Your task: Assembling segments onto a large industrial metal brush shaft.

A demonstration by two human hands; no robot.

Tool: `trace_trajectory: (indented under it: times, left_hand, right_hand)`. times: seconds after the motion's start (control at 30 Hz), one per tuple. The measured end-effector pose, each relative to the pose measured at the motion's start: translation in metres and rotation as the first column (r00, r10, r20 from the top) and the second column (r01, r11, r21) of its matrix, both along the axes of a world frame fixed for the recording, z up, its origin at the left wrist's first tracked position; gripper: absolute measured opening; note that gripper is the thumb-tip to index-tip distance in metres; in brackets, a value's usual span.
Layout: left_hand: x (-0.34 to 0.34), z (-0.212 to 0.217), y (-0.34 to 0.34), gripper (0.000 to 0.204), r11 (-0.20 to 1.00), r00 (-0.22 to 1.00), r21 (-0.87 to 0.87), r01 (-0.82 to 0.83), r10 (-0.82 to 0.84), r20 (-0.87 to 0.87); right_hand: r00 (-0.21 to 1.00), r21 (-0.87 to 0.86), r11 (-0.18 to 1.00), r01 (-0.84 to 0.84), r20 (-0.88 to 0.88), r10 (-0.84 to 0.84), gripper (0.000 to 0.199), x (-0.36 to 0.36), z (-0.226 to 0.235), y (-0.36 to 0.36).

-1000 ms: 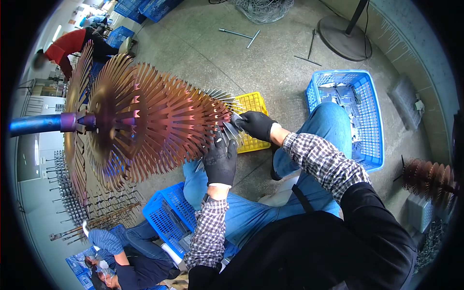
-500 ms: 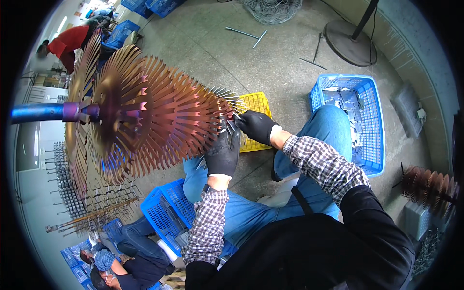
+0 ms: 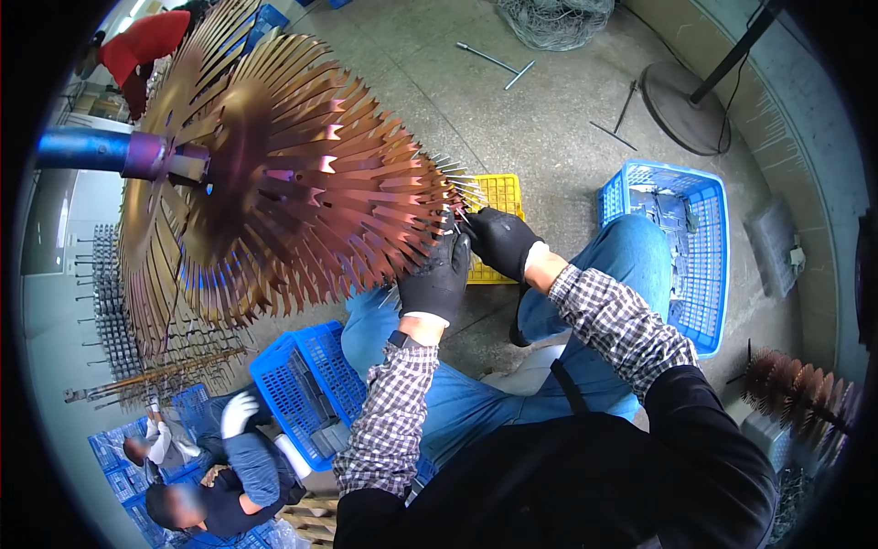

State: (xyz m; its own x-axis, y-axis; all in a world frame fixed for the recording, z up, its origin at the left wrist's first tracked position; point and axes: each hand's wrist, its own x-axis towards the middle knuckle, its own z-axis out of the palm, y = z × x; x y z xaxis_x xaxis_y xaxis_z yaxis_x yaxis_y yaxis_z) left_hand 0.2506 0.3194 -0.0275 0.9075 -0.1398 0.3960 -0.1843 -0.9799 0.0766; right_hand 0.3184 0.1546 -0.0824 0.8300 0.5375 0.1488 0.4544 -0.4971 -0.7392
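Note:
A large copper-and-purple rack of slotted metal discs [image 3: 366, 201] stands before me, its many notched prongs fanning outward on a blue-purple shaft [image 3: 82, 148]. Thin silvery strips [image 3: 462, 178] stick out among the prongs at its right end. My left hand [image 3: 434, 284], in a black glove, is closed against the prong tips there; what its fingers hold is hidden. My right hand [image 3: 498, 242], also black-gloved, is beside it, thumb and fingers pinched on a small silvery metal strip [image 3: 462, 217] at the rack's edge.
A yellow crate [image 3: 498, 194] sits behind my hands. Blue baskets with flat grey metal pieces stand right [image 3: 718, 274] and left [image 3: 265, 361] of my legs. T-shaped tools [image 3: 498, 64] and a round stand base [image 3: 681, 114] are on the floor. Other people [image 3: 151, 46] work at left.
The view has shifted, and the rack looks turned slightly, its near discs larger. Both hands stay at the same rack edge. A person at lower left has raised a white-gloved hand.

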Motion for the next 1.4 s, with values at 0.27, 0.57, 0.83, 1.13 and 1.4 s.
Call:
trace_trajectory:
  times: [0.27,0.57,0.83,1.13,1.4]
  left_hand:
    - [-0.005,-0.006,0.005,0.041,1.000,0.998,0.029,-0.012,0.010,0.061]
    - [-0.001,-0.029,0.010,0.034,0.954,0.967,-0.268,0.131,-0.183,-0.179]
    - [-0.010,-0.002,0.018,0.054,0.995,0.942,-0.013,0.101,-0.100,-0.320]
    - [-0.011,-0.001,0.003,0.053,0.991,0.962,0.035,0.127,-0.115,-0.247]
    - [-0.005,-0.003,0.001,0.053,0.993,0.967,0.010,0.121,-0.115,-0.226]
  right_hand:
    - [0.978,-0.115,0.971,-0.208,-0.034,0.206,0.022,0.015,0.022,0.004]
    - [0.984,-0.131,0.975,-0.178,-0.018,0.177,0.037,0.007,0.059,-0.047]
    - [0.765,-0.077,0.796,0.600,-0.235,-0.600,0.040,0.006,0.045,-0.311]
    - [0.613,-0.741,0.469,0.480,-0.098,-0.784,0.071,-0.159,-0.233,-0.315]
    - [0.445,-0.600,0.519,0.608,-0.284,-0.849,0.050,-0.165,-0.209,-0.340]
